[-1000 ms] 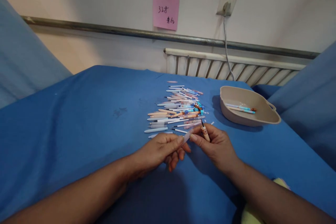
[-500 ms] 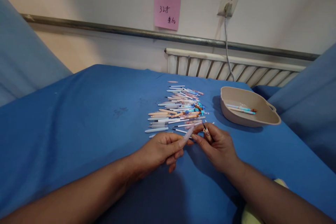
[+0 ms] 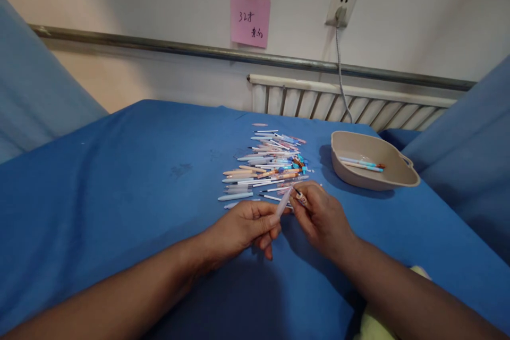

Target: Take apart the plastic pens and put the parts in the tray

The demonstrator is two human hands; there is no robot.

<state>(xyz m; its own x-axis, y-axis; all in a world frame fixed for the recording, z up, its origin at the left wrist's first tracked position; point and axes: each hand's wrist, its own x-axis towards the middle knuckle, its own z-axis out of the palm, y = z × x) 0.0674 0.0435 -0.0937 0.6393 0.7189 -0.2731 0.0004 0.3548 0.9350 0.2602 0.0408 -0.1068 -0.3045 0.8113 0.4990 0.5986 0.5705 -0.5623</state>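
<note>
My left hand pinches a pale, translucent pen barrel between thumb and fingers, its upper end pointing away from me. Close on its right, my right hand is closed around a cream pen section with a printed pattern and a dark, thin tip. The right fingertips meet the upper end of the barrel; whether the two parts touch I cannot tell. Just beyond both hands lies a heap of pen parts: light blue barrels, peach barrels, white refills and small blue and brown pieces.
A beige plastic basin stands at the right with a few pens inside. Blue cloth covers the table. Behind it are a radiator, a metal pipe and a plugged-in cable. Something yellow lies under my right forearm.
My right hand has shifted left and curled in over the barrel's upper end, bringing the cream section closer to it. The barrel stands a little steeper. The whole view has shifted slightly.
</note>
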